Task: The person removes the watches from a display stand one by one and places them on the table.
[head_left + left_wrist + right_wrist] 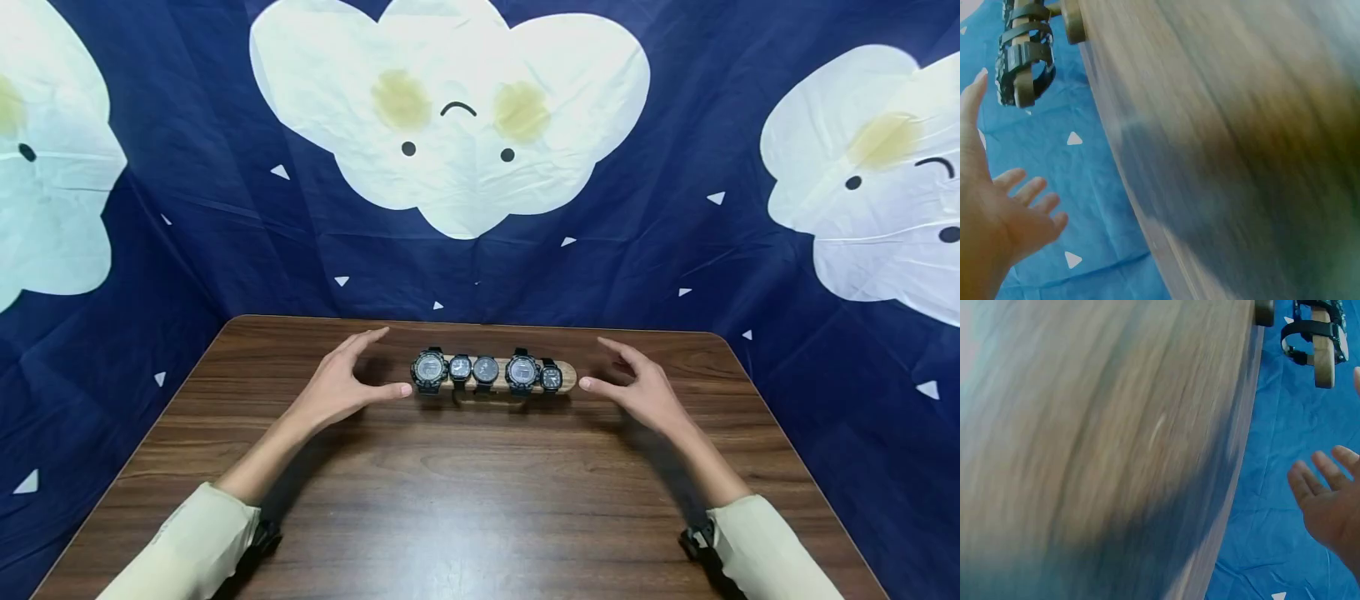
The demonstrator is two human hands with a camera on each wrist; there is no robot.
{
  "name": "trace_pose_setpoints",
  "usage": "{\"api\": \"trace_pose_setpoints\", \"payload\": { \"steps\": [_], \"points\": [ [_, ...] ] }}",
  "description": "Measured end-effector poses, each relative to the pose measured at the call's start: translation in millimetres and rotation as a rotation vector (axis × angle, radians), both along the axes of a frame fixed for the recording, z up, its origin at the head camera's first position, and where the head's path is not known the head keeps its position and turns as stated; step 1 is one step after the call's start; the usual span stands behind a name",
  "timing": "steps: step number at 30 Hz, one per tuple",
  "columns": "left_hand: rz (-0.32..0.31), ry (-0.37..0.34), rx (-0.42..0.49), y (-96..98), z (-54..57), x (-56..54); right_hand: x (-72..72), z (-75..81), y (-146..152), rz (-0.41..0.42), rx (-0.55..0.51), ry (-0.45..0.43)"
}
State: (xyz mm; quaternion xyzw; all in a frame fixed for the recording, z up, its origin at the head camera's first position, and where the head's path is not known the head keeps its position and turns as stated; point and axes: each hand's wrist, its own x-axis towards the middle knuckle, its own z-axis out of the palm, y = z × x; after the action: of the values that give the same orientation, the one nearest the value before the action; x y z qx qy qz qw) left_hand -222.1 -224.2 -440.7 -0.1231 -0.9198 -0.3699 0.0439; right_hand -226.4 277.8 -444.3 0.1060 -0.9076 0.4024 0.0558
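Note:
Several black wristwatches are strapped side by side along a wooden watch stand (569, 375) near the table's far edge. A large round watch (429, 367) sits at the left end, and a small square-faced watch (551, 377) is nearest the right end. My left hand (339, 385) hovers beside the left end, thumb and fingers spread apart, holding nothing. Across from it, my right hand (643, 390) is spread the same way just off the bare right tip. In the left wrist view a small gap separates the thumb from the watch band (1027, 57).
The brown wood-grain table (465, 492) has rounded far corners. Behind it and along both sides hangs a dark blue cloth (480, 283) with white clouds and small triangles. Each forearm wears a pale sleeve (187, 542) with a black wrist device (697, 540).

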Motion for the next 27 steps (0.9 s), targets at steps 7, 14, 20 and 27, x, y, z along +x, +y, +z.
{"api": "trace_pose_setpoints", "payload": {
  "steps": [7,14,20,27],
  "points": [
    [-0.055,0.012,0.110,8.1,-3.1,-2.7,-3.7,-3.6,-4.5,0.108,-0.178,-0.028],
    [-0.093,0.003,0.188,14.6,-9.0,-5.2,-8.9,-7.4,-9.2,0.151,-0.264,-0.054],
    [-0.100,-0.002,0.213,19.7,-11.3,-6.7,-12.7,-9.8,-15.8,0.176,-0.312,-0.058],
    [-0.125,-0.014,0.260,28.1,-13.4,-8.9,-14.6,-11.4,-22.9,0.195,-0.334,-0.074]
  ]
}}
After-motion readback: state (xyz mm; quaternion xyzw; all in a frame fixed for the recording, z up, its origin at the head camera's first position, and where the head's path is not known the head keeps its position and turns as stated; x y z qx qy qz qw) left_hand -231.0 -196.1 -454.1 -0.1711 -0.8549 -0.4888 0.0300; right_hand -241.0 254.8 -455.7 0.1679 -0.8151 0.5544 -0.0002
